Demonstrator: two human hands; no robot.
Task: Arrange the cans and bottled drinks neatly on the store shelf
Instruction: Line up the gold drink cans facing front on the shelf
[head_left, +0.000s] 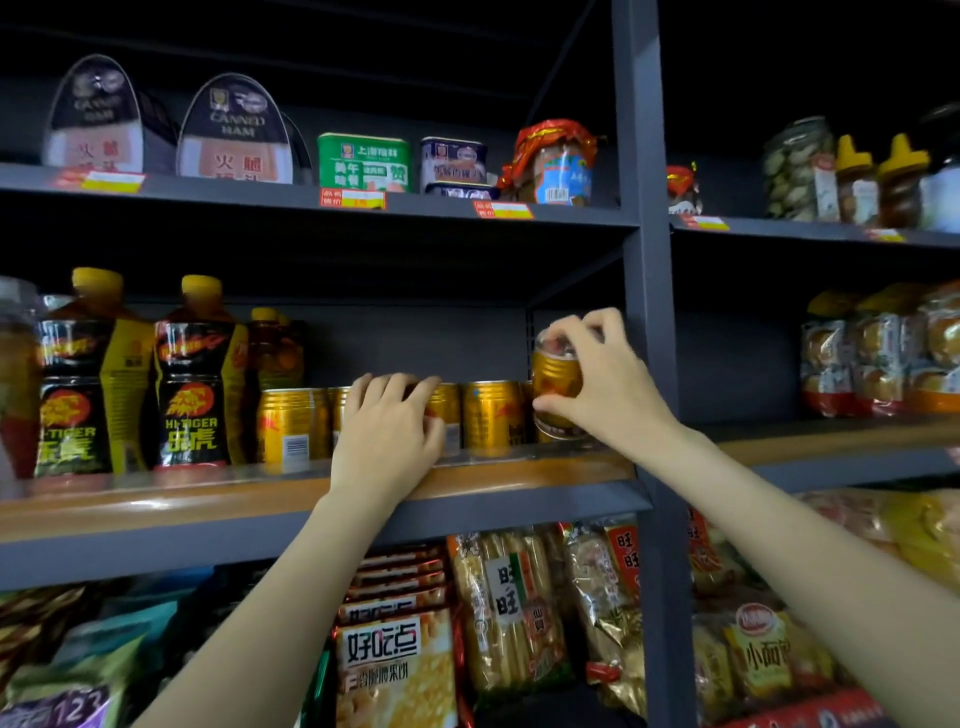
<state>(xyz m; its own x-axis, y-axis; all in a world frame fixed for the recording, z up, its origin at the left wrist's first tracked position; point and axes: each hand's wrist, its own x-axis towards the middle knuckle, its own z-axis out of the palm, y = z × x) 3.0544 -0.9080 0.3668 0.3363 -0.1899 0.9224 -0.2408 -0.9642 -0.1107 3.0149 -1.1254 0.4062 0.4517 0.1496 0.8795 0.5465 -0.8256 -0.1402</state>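
Gold ribbed cylindrical can (557, 387) gripped by right hand (605, 382); left hand (388, 428) fingers curl round another gold can (448, 415).

Middle shelf (311, 499), dark metal with orange front strip. Row of gold cans (493, 415) standing upright along front edge; Hi-Tiger bottles (192, 384) with yellow caps to their left. Left hand (389, 421) resting over top of one gold can in the row, fingers curled on its rim. Right hand (597, 374) gripping a raised gold can (556, 379) at row's right end, beside upright post (649, 312), fingers over lid, thumb low on the can's side. Canned ham tins (234, 135) on shelf above. Snack packets (509, 613) below.
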